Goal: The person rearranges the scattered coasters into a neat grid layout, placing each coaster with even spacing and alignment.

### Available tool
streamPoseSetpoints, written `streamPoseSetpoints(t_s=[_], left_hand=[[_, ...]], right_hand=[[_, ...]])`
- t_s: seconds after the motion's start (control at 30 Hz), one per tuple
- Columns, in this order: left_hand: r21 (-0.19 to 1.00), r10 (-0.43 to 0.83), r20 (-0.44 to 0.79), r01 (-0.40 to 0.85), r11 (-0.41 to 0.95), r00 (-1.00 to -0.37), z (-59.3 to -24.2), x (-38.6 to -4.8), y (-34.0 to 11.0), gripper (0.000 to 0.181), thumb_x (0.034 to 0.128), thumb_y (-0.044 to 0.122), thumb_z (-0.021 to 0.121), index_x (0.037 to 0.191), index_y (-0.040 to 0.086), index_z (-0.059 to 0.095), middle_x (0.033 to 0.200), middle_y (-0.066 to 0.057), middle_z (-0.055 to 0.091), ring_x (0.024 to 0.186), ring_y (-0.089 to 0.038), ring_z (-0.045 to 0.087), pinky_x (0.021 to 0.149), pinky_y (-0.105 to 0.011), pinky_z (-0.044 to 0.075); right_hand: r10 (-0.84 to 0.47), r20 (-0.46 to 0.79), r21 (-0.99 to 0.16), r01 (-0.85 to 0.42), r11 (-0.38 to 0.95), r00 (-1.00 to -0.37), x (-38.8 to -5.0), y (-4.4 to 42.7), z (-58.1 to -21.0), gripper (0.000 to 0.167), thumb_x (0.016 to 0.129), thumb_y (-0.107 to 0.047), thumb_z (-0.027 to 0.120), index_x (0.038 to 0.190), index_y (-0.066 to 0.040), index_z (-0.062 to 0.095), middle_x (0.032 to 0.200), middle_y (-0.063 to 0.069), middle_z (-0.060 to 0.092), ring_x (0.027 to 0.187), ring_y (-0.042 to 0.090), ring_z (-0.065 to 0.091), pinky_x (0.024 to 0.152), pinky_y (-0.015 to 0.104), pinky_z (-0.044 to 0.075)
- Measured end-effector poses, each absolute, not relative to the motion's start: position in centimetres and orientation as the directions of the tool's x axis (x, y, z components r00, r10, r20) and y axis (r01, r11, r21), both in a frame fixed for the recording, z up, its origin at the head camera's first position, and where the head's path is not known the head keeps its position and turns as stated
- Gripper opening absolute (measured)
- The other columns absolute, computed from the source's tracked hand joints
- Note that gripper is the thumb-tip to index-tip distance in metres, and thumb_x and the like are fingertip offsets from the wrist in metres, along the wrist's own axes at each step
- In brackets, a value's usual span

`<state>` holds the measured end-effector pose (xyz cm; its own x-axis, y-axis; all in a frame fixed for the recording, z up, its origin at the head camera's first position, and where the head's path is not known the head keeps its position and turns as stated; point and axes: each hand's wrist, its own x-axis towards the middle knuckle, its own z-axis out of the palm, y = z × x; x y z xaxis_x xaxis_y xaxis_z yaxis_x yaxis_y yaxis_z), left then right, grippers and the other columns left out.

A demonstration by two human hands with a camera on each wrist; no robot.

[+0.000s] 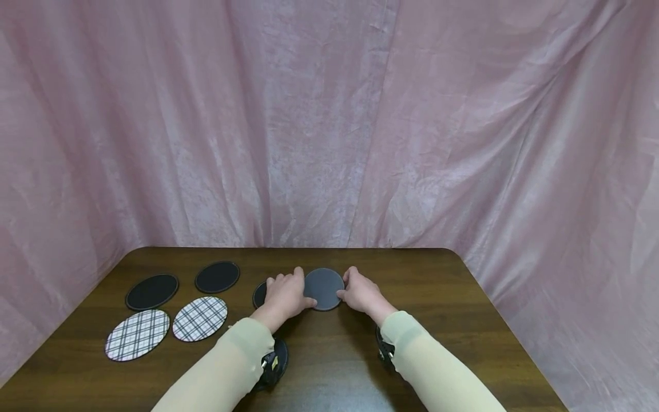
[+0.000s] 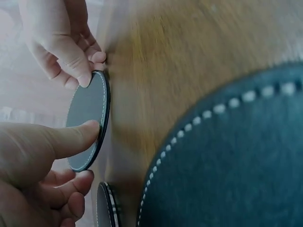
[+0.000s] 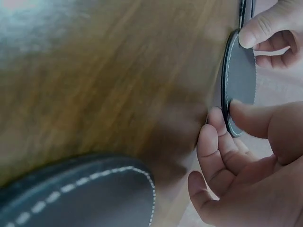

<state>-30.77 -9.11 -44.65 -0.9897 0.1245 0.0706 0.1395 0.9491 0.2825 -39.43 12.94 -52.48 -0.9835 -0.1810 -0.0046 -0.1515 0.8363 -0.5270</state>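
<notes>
Both hands pinch one round dark grey coaster (image 1: 324,289) with pale edge stitching. My left hand (image 1: 286,293) holds its left edge, thumb on the face and fingers at the rim. On the opposite edge, my right hand (image 1: 362,293) grips it likewise, thumb (image 3: 251,120) on the face. The wrist views show this coaster (image 2: 87,113) tilted. Just left of my left hand lies a black coaster (image 1: 259,294), partly covered by that hand. Close to the camera in each wrist view is a stitched dark round piece (image 2: 236,161), cut off by the frame.
On the left of the wooden table (image 1: 437,286) lie two black coasters, one farther left (image 1: 151,292) and another (image 1: 217,277) behind. Two white plaid discs (image 1: 137,335) lie in front of them. Dark round shapes (image 1: 280,360) show beneath the wrists. A pink curtain (image 1: 319,126) hangs behind.
</notes>
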Motion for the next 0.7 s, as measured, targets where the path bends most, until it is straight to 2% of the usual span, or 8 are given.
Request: streamPoseSetpoints(t_s=[0.17, 0.27, 0.5, 0.7], left_hand=[[0.325, 0.130, 0.093, 0.154, 0.933, -0.987, -44.4, -31.3, -8.3, 0.081, 0.0887, 0.042, 0.095, 0.144, -0.002, 0.056, 0.117, -0.017, 0.078, 0.111, -0.043, 0.067, 0.097, -0.059, 0.043], [0.341, 0.130, 0.089, 0.152, 0.928, -0.988, -44.3, -31.5, -7.8, 0.082, 0.0896, 0.042, 0.095, 0.146, -0.001, 0.055, 0.118, -0.017, 0.077, 0.113, -0.044, 0.067, 0.099, -0.060, 0.044], [0.371, 0.134, 0.096, 0.160, 0.915, -0.986, -44.1, -31.4, -6.5, 0.079, 0.0888, 0.041, 0.096, 0.142, -0.001, 0.056, 0.116, -0.016, 0.077, 0.113, -0.044, 0.066, 0.101, -0.063, 0.044], [0.386, 0.139, 0.103, 0.168, 0.907, -0.985, -43.8, -31.2, -5.6, 0.074, 0.0899, 0.040, 0.095, 0.139, -0.001, 0.057, 0.118, -0.018, 0.076, 0.116, -0.044, 0.066, 0.101, -0.063, 0.044]], right_hand=[[-0.159, 0.044, -0.550, -0.157, 0.820, -0.986, -39.9, 14.2, -52.8, 0.037, 0.102, -0.033, 0.082, 0.123, -0.019, 0.054, 0.101, -0.005, 0.071, 0.092, 0.021, 0.069, 0.095, 0.056, 0.047], [-0.171, 0.073, -0.536, -0.183, 0.824, -0.983, -39.3, 14.8, -51.9, 0.038, 0.104, -0.033, 0.080, 0.125, -0.015, 0.054, 0.103, 0.000, 0.073, 0.093, 0.023, 0.070, 0.092, 0.056, 0.048], [-0.139, -0.012, -0.605, -0.104, 0.790, -0.990, -33.1, 14.4, -44.1, 0.031, 0.106, -0.016, 0.076, 0.127, -0.007, 0.055, 0.110, 0.010, 0.073, 0.099, 0.029, 0.071, 0.093, 0.053, 0.051], [-0.127, -0.013, -0.587, -0.095, 0.804, -0.992, -31.7, 14.8, -42.6, 0.034, 0.107, -0.016, 0.075, 0.131, -0.004, 0.054, 0.108, 0.009, 0.074, 0.098, 0.030, 0.071, 0.091, 0.051, 0.052]])
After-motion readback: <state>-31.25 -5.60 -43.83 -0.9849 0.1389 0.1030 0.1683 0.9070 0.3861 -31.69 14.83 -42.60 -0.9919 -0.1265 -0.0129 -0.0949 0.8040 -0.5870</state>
